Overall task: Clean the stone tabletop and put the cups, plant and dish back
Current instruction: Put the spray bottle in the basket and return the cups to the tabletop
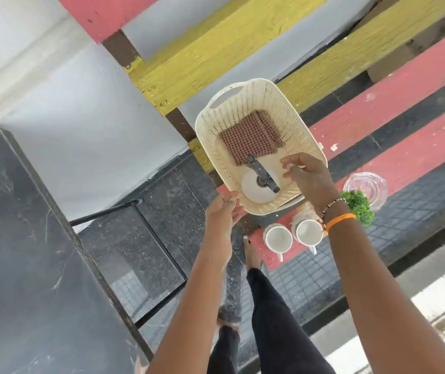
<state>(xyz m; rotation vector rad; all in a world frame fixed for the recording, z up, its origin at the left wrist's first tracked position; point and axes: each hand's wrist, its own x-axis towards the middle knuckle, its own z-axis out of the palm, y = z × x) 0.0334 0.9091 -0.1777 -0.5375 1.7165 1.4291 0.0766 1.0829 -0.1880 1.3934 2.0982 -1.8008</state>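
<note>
Both hands at the basket [294,109]. Left hand [222,211] grips its near rim, likely steadying it; right hand [306,174] reaches over the far side, fingers loosely spread, holding nothing. Inside: spray bottle [260,182] and checked cloth [251,136], probably the cleaning kit. Two cups [278,238], plant [357,206] and glass dish [365,187] parked on the red bench [404,109]. Stone tabletop [21,252] lies well apart, left.

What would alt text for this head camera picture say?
A person's left hand grips the near rim of a cream basket holding a checked cloth and spray bottle; the right hand reaches over it. Two white cups stand on a red bench.
</note>
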